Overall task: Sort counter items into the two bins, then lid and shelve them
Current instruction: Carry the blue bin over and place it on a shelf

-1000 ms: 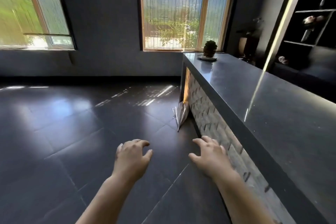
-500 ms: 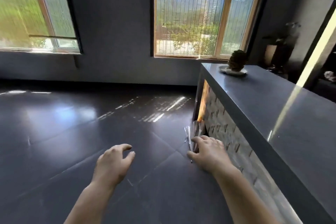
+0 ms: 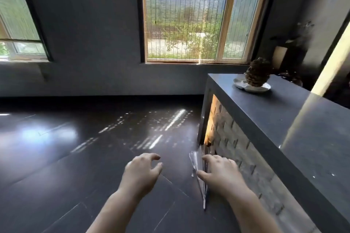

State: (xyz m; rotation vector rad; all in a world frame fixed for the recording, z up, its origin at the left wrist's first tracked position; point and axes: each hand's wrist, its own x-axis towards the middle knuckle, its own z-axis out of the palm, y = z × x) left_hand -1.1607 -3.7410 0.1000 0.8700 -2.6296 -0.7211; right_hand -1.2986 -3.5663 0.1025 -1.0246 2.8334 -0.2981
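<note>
Thin clear plastic lids (image 3: 197, 162) stand on edge on the dark floor, leaning against the stone front of the counter (image 3: 265, 119). My right hand (image 3: 221, 174) is on them: the thumb lies on their near face and the fingers reach over their top to the far side, so it holds them. My left hand (image 3: 141, 173) hovers over the floor just left of the lids, fingers loosely curved and holding nothing. No bins are in view.
A white dish with a pine cone (image 3: 254, 79) stands at the counter's far end. Dark shelving and a vase (image 3: 291, 56) fill the right background. Two windows (image 3: 189, 17) are set in the grey wall, and glossy floor tiles (image 3: 75, 147) stretch to the left.
The view has moved forward and lower toward the counter's end. My right hand reached the leaning lids and closed round them. My left hand came along, still holding nothing.
</note>
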